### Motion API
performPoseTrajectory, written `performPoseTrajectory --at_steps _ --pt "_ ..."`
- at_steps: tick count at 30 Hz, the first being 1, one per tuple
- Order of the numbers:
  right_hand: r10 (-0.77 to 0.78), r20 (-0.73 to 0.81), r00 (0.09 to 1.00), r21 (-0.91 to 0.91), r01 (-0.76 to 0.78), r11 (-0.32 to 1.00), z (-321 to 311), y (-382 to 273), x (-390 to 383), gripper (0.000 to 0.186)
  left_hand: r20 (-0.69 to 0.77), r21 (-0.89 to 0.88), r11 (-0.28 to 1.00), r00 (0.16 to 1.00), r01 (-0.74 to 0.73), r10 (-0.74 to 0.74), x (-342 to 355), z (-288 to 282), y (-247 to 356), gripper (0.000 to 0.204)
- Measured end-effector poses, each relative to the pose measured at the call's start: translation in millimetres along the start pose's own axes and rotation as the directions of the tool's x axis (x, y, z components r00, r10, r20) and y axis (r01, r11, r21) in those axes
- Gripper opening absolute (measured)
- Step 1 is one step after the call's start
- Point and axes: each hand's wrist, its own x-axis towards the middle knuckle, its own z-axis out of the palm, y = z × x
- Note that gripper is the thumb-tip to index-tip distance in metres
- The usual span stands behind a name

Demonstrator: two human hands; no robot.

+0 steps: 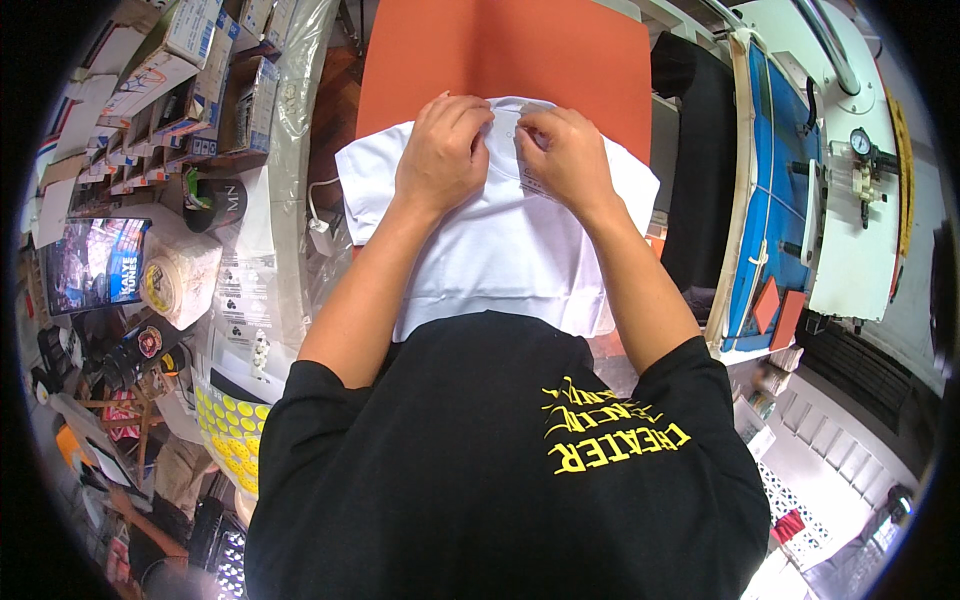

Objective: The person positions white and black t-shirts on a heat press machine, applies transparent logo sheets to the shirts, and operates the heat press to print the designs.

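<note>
A white T-shirt (500,250) lies spread on an orange board (520,50), its collar at the far end and its hem close to my body. Over the neck area lies a small translucent sheet (507,150) with small dark marks. My left hand (445,150) is closed, its fingertips at the sheet's left edge beside the collar. Opposite it, my right hand (565,155) pinches with thumb and forefinger at the sheet's right side. The fingers partly hide the sheet and collar, and how much shirt fabric they grip cannot be made out.
Open cardboard boxes (190,75) are stacked at the far left, above a dark cup (215,205) and a white plastic jug (185,270). A blue-topped frame (765,190) stands to the right, next to a white machine with a pressure gauge (860,142).
</note>
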Motion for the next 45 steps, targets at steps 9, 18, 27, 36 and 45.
performPoseTrajectory --at_steps 9,18,27,36,45 --pt "0.091 0.043 0.995 0.089 -0.095 0.991 -5 -2 7 0.012 0.007 0.005 1.000 1.000 -0.002 0.002 0 0 0 0.024" --pt "0.028 0.023 0.999 0.090 -0.030 0.996 3 -12 -2 0.027 0.010 0.000 1.000 1.000 0.006 -0.006 1 0 2 0.025" --pt "0.100 -0.037 0.994 0.081 -0.097 0.992 3 -12 -2 0.022 0.014 0.004 1.000 1.000 0.006 -0.006 1 -1 0 0.022" --pt "0.109 0.002 0.994 0.066 -0.109 0.992 2 -2 -3 0.021 0.088 0.030 1.000 0.996 -0.009 0.006 3 -4 5 0.023" --pt "0.198 -0.009 0.980 0.306 -0.185 0.934 0 12 -9 0.014 0.128 0.026 1.000 0.992 0.005 -0.008 3 -4 4 0.029"
